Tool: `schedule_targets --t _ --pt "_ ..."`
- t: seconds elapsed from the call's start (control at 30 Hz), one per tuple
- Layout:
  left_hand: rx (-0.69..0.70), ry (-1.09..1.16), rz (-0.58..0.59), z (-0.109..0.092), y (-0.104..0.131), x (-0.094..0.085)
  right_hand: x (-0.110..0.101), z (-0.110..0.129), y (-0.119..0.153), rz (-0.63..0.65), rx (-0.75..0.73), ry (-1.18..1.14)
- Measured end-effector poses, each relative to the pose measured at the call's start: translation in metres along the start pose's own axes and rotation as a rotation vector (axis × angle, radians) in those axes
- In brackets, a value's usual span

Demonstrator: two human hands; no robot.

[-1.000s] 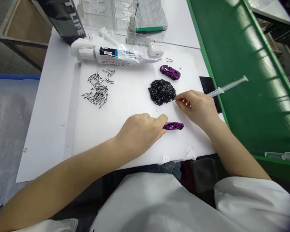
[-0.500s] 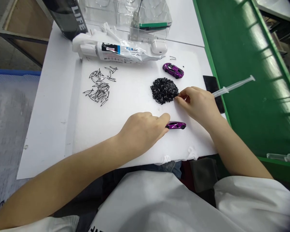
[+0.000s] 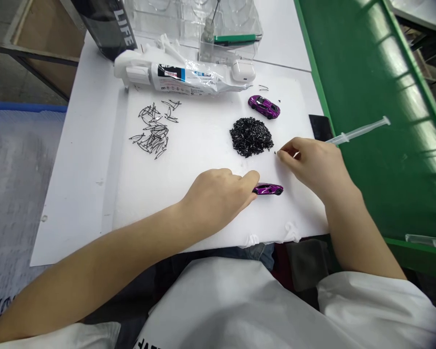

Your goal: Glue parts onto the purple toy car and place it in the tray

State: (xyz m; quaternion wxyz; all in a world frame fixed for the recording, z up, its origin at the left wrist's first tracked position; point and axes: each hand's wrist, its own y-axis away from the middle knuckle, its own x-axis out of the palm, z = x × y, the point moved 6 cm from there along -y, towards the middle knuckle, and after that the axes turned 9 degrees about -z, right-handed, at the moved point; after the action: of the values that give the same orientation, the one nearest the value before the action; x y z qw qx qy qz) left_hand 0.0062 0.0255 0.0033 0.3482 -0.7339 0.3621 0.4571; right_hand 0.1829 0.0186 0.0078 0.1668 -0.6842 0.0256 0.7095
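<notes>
My left hand (image 3: 220,198) is closed on the rear part of a purple toy car (image 3: 270,189), its fingers hiding one end. The car stays low over a white board (image 3: 189,179). To the right, my right hand (image 3: 312,162) is closed, with thumb and forefinger meeting at a tiny black piece (image 3: 275,152). Those fingertips are just right of a pile of small black pieces (image 3: 250,137). A second purple toy car (image 3: 264,106) sits above the pile. Behind my right hand a clear syringe (image 3: 361,131) sticks out; whether the hand touches it is hidden.
Thin black-outlined clear pieces (image 3: 154,133) lie scattered at the left. Along the back are a white glue tube (image 3: 189,77), a white earphone case (image 3: 243,71), a small glass bottle (image 3: 207,41), a green pen (image 3: 236,38) and a dark bottle (image 3: 105,26). A black phone-like slab (image 3: 320,127) lies at the right edge.
My right hand has drawn away from the black pile, rightward and slightly toward me, with a tiny black piece at its fingertips. My left hand keeps its hold on the toy car.
</notes>
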Motion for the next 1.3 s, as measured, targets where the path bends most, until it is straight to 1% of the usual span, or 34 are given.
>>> schedule_targets --t 0.1,0.2,0.33,0.43,0.5,0.57,0.67,0.73,0.8,0.9,1.03,1.3 --pt "0.002 0.005 -0.007 0.0 0.0 0.0 -0.004 0.0 0.002 -0.047 -0.074 -0.044" --pt "0.004 0.004 -0.012 0.0 0.0 0.0 0.0 0.002 0.003 -0.05 -0.166 -0.071" --pt "-0.007 0.004 0.004 0.001 0.0 0.001 0.008 0.0 0.0 -0.052 -0.204 -0.062" --pt "-0.012 0.012 0.01 0.002 -0.001 0.001 0.012 -0.002 -0.002 -0.095 -0.231 -0.051" --pt "-0.013 0.017 0.01 0.002 -0.002 0.001 0.009 0.001 0.0 -0.171 -0.286 -0.022" --pt "-0.014 0.018 0.005 0.002 -0.002 0.001 0.0 0.009 0.008 -0.296 -0.359 -0.016" --pt "-0.021 0.013 -0.005 0.002 -0.002 0.002 -0.021 0.028 0.032 -0.471 -0.501 -0.136" --pt "-0.02 0.013 -0.015 0.002 -0.002 0.002 -0.032 0.041 0.051 -0.532 -0.618 -0.228" --pt "-0.013 0.015 -0.024 0.001 -0.002 0.002 -0.036 0.05 0.066 -0.552 -0.718 -0.258" --pt "-0.008 0.013 -0.034 0.002 -0.002 0.002 -0.033 0.055 0.077 -0.551 -0.773 -0.248" --pt "-0.004 0.006 -0.037 0.003 -0.002 0.001 -0.028 0.053 0.076 -0.545 -0.79 -0.253" --pt "-0.006 0.012 -0.031 0.002 -0.002 0.002 -0.03 0.056 0.077 -0.551 -0.829 -0.26"
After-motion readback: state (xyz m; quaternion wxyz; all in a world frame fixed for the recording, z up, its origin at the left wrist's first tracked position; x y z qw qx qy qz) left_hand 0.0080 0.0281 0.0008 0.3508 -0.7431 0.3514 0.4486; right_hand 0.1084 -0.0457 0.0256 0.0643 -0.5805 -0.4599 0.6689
